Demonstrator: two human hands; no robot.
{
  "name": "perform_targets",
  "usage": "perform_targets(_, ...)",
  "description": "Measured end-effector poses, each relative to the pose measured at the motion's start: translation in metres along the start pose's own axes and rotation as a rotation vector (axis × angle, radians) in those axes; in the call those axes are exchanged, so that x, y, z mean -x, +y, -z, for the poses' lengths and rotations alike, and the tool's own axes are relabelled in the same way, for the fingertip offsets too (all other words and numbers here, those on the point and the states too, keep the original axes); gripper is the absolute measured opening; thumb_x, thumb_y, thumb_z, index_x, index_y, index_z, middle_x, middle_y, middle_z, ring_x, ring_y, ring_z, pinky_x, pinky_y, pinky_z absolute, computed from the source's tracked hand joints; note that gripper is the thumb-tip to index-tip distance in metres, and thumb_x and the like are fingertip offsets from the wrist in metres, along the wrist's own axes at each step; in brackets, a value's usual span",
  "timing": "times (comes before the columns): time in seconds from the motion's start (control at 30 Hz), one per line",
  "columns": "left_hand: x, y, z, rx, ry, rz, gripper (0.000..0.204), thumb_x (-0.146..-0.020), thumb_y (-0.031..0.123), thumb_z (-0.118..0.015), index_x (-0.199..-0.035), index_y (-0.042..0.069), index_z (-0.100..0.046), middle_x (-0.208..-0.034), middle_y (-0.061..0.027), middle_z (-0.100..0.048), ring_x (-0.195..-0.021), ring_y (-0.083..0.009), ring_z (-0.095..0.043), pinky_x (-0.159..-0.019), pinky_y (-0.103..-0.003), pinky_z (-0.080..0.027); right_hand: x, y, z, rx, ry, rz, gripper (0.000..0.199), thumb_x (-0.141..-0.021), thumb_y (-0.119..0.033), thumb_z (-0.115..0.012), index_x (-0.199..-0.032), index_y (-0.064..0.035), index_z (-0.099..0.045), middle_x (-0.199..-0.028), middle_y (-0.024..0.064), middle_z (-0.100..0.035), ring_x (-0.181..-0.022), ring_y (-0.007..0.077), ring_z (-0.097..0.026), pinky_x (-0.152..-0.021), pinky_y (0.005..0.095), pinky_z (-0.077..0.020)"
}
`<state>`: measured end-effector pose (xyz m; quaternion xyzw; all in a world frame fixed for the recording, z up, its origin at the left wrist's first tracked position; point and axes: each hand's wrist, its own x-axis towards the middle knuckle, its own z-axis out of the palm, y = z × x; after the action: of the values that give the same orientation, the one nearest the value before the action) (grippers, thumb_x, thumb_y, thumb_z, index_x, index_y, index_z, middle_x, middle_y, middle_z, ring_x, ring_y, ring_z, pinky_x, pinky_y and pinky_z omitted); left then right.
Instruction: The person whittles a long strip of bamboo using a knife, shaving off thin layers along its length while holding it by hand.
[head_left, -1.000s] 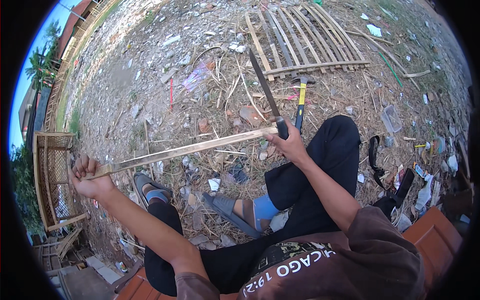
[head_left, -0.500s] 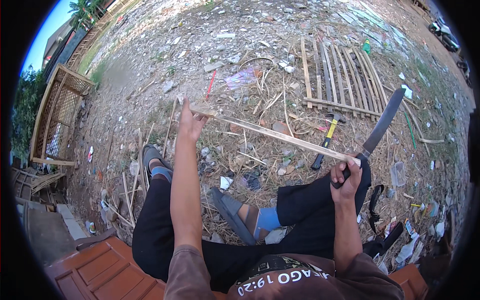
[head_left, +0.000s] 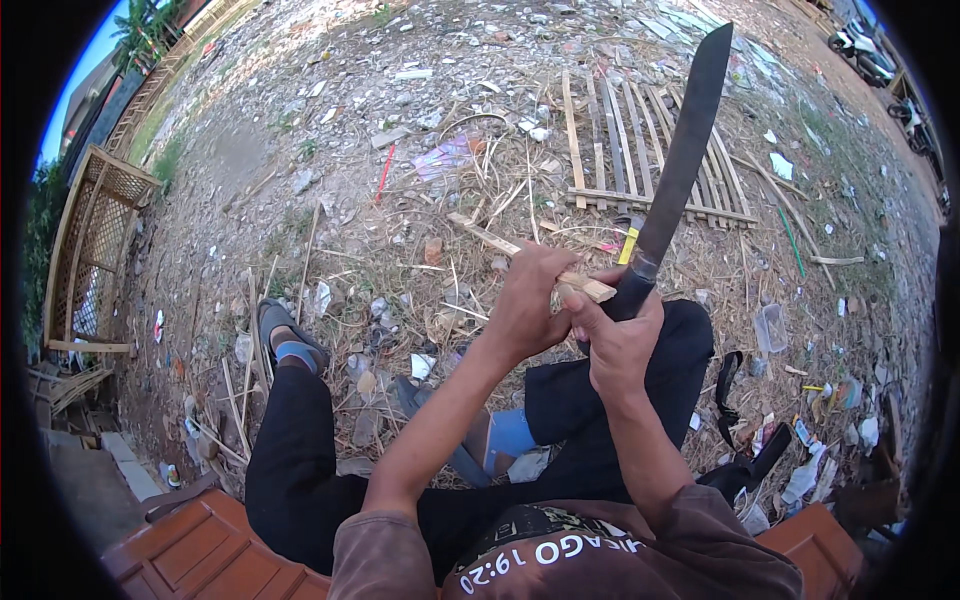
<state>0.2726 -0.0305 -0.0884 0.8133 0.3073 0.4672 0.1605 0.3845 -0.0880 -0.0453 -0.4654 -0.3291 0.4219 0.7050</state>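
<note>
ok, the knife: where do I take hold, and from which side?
By the handle, coming from the near, lower side, as the right grip does. The long blade points away from there, so that approach should stay clear of it. I'd avoid the left side: the strip and left grip crowd the handle.

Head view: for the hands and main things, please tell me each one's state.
Long dark metal machete, unsheathed, blade raised
Slim pale wooden strip, held, slanting
Left hand, grip closed on strip
Right hand, grip closed on machete handle
Yellow-handled hammer, lying down, partly hidden
Pale slatted wooden panel, lying flat
Clear plastic container, on ground, lid unclear
Grey left sandal, worn
</note>
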Motion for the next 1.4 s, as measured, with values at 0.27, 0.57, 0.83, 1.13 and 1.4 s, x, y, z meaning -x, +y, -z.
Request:
perform_targets(0.27,-0.051,0.021,0.111,0.378,0.753,0.145,0.035,-0.101,0.021,-0.045,-0.069,0.012,-0.034,-0.058,0.0014,-0.032,-0.054,-0.0088,-0.028,-0.052,-0.026,-0.026,-0.002,-0.004,0.031,-0.062,-0.172,-0.176,0.031,-0.096,-0.03,-0.06,-0.109,-0.0032,-0.051,-0.061,-0.0007,-0.048,-0.044,0.0042,-0.041,-0.039,0.0202,-0.0325)
perform_targets(0.57,-0.044,0.031,0.109,0.677,0.661,0.097,0.031,-0.098,0.02,-0.048,-0.074,0.013,-0.029,-0.052,0.0035,-0.026,-0.044,-0.0058,-0.021,-0.041,-0.025,-0.018,0.017,0.056,0.063,0.127,-0.242,-0.408,0.028,-0.096,-0.029,-0.06,-0.103,-0.0029,-0.052,-0.062,-0.0018,-0.048,-0.047,0.0037,-0.044,-0.042,0.022,-0.0348)
perform_targets(0.83,-0.042,0.022,0.104,0.662,0.597,0.155,0.036,-0.102,0.032,-0.044,-0.073,0.016,-0.029,-0.055,0.006,-0.022,-0.047,-0.0051,-0.019,-0.044,-0.023,-0.017,0.029,0.075,0.035,0.564,-0.493,-0.142,0.036,-0.095,-0.027,-0.059,-0.115,0.0014,-0.05,-0.074,0.0166,-0.06,-0.064,0.0312,-0.061,-0.062,0.0389,-0.0466)
perform_targets(1.13,-0.035,0.012,0.107,0.73,0.654,0.076,0.037,-0.101,0.041,-0.044,-0.078,0.015,-0.032,-0.055,0.0046,-0.026,-0.044,-0.0049,-0.017,-0.04,-0.024,-0.014,0.021,0.053,-0.017,0.538,-0.652,0.049,0.037,-0.093,-0.025,-0.062,-0.119,-0.0019,-0.051,-0.072,0.0202,-0.062,-0.062,0.0391,-0.063,-0.055,0.0424,-0.0478)
perform_targets(1.4,-0.04,0.009,0.109,0.633,0.701,0.112,0.039,-0.101,0.043,-0.045,-0.075,0.016,-0.032,-0.056,0.0052,-0.023,-0.046,-0.0044,-0.016,-0.041,-0.023,-0.013,0.009,0.039,-0.027,0.62,-0.639,0.059,0.028,-0.092,-0.025,-0.06,-0.108,-0.0044,-0.05,-0.062,0.019,-0.06,-0.057,0.0402,-0.061,-0.051,0.0473,-0.0465)
